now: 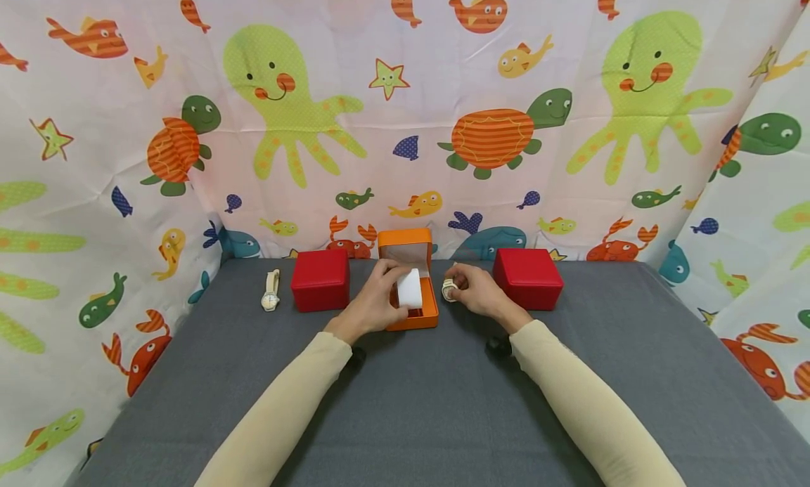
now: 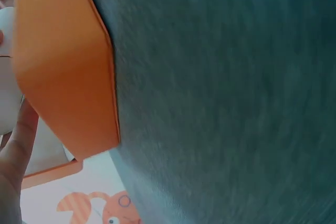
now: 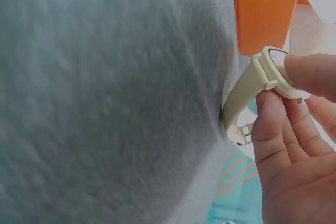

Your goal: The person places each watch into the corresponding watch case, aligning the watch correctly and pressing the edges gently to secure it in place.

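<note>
An orange watch box (image 1: pixel 405 239) stands with its lid up, in the middle near the back of the table. My left hand (image 1: pixel 378 297) grips a white watch cushion (image 1: pixel 410 289) over the box's open base. The left wrist view has the cushion (image 2: pixel 6 87) at its left edge, beside the orange box wall (image 2: pixel 68 77). Just right of the box, my right hand (image 1: pixel 477 290) pinches a cream-strapped wristwatch (image 1: pixel 448 290). Up close in the right wrist view, thumb and fingers hold the watch (image 3: pixel 244 90) by its case; its strap hangs curved toward the buckle.
One closed red box (image 1: pixel 320 281) lies left of the orange box, another red box (image 1: pixel 527 279) behind my right hand. A second cream watch (image 1: pixel 271 290) lies at the far left. A sea-animal curtain (image 1: pixel 405 121) rises behind the grey tabletop (image 1: pixel 430 417).
</note>
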Motion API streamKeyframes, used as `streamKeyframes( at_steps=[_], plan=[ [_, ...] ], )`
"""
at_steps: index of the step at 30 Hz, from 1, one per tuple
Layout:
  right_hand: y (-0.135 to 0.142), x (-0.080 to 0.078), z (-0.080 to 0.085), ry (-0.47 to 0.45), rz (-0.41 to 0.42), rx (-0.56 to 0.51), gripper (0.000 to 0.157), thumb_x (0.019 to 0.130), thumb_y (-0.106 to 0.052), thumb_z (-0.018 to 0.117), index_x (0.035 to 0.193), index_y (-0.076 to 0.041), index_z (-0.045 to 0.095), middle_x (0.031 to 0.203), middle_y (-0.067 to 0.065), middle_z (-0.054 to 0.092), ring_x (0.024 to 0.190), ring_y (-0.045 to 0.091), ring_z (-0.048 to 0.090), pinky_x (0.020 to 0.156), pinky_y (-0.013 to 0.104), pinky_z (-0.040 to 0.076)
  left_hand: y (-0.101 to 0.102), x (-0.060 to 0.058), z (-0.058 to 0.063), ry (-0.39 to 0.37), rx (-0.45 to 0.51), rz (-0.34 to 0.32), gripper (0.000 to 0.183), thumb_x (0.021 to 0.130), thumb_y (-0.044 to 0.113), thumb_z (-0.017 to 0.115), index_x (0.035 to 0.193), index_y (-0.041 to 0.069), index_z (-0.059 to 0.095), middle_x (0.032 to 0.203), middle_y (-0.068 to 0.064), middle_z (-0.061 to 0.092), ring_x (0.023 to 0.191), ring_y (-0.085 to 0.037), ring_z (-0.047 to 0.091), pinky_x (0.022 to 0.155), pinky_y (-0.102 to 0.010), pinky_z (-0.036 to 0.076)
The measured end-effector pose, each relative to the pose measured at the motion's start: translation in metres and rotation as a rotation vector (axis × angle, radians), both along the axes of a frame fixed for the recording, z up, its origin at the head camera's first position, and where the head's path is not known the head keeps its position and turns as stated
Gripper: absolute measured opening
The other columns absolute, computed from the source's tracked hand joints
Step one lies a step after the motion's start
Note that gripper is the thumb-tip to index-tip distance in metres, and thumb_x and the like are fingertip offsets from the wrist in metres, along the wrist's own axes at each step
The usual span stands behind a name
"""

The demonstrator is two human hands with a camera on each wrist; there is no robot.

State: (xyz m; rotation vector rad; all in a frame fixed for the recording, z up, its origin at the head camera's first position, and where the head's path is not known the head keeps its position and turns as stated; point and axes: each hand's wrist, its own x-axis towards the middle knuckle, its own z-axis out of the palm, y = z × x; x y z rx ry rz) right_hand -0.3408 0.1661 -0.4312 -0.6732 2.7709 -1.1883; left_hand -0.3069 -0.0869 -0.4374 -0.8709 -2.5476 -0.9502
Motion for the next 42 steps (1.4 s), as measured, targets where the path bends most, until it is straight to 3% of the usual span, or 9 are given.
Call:
streamKeyframes(
  at_steps=[6,11,16,20,24,31,34,37,42],
  plan=[
    [0.002,0.009,0.001,-0.021,-0.034,-0.065,0.032,0.088,-0.009,0.067,0.119,-0.004,0.061,0.091,0.007,0.06,0.079,0.023,0.056,0.066,0.031,0.051,0.002,0.012,0.004,-0.08,0.099,0.045,0.065,0.072,0.015,0.079,0.132,0.011,0.054,0.127,-0.005,0.043,0.111,-0.018,0.043,0.089,-0.036,0.049],
    [0.002,0.017,0.003,-0.076,-0.055,-0.196,0.031,0.088,-0.006,0.067,0.119,-0.005,0.06,0.093,0.011,0.059,0.08,0.029,0.06,0.065,0.036,0.057,0.008,0.025,0.007,-0.17,0.207,0.079,0.064,0.073,0.013,0.079,0.131,0.014,0.054,0.127,-0.003,0.044,0.11,-0.018,0.045,0.085,-0.034,0.052],
    [0.001,0.028,0.004,-0.077,-0.041,-0.296,0.033,0.089,-0.005,0.067,0.121,-0.002,0.058,0.095,0.014,0.059,0.078,0.026,0.063,0.067,0.039,0.058,0.017,0.036,0.009,-0.281,0.394,0.058,0.063,0.073,0.005,0.077,0.132,0.007,0.053,0.126,-0.007,0.044,0.105,-0.024,0.051,0.075,-0.031,0.056],
    [0.0,0.038,0.007,-0.028,-0.017,-0.369,0.033,0.088,-0.002,0.066,0.12,0.003,0.057,0.094,0.017,0.059,0.077,0.027,0.062,0.068,0.04,0.058,0.024,0.041,0.007,-0.328,0.5,0.033,0.062,0.074,0.003,0.076,0.132,0.007,0.053,0.125,-0.007,0.044,0.108,-0.026,0.05,0.075,-0.03,0.056],
    [-0.003,0.059,0.027,0.001,0.006,-0.414,0.034,0.087,0.003,0.064,0.12,0.01,0.055,0.096,0.024,0.058,0.078,0.034,0.061,0.07,0.047,0.057,0.028,0.045,0.008,-0.365,0.592,-0.015,0.062,0.076,0.0,0.075,0.133,0.01,0.052,0.125,-0.008,0.046,0.109,-0.03,0.05,0.079,-0.035,0.055],
    [-0.003,0.063,0.026,0.038,0.005,-0.435,0.034,0.088,-0.001,0.065,0.121,0.002,0.057,0.098,0.016,0.059,0.08,0.03,0.06,0.071,0.048,0.056,0.032,0.054,0.013,-0.413,0.553,-0.021,0.067,0.077,0.003,0.075,0.138,0.008,0.048,0.131,-0.008,0.043,0.106,-0.031,0.051,0.082,-0.037,0.055],
    [-0.006,0.075,0.039,0.042,0.025,-0.451,0.033,0.089,0.003,0.062,0.121,0.006,0.056,0.1,0.021,0.058,0.082,0.039,0.059,0.073,0.054,0.054,0.03,0.064,0.025,-0.463,0.555,-0.057,0.069,0.078,-0.001,0.074,0.14,0.004,0.044,0.134,-0.014,0.04,0.107,-0.036,0.051,0.082,-0.036,0.055],
    [-0.007,0.084,0.049,0.045,0.047,-0.469,0.032,0.09,0.005,0.059,0.121,0.01,0.054,0.102,0.026,0.057,0.084,0.044,0.058,0.073,0.05,0.055,0.029,0.072,0.034,-0.505,0.56,-0.089,0.069,0.079,-0.005,0.072,0.14,0.0,0.041,0.135,-0.02,0.039,0.107,-0.042,0.051,0.083,-0.037,0.055],
    [-0.004,0.09,0.053,0.037,0.114,-0.47,0.029,0.091,0.007,0.056,0.12,0.012,0.053,0.103,0.027,0.057,0.084,0.043,0.057,0.071,0.037,0.057,0.028,0.066,0.019,-0.538,0.529,-0.099,0.071,0.078,-0.001,0.074,0.14,-0.001,0.039,0.13,-0.017,0.045,0.104,-0.037,0.053,0.082,-0.034,0.054]
  ],
)
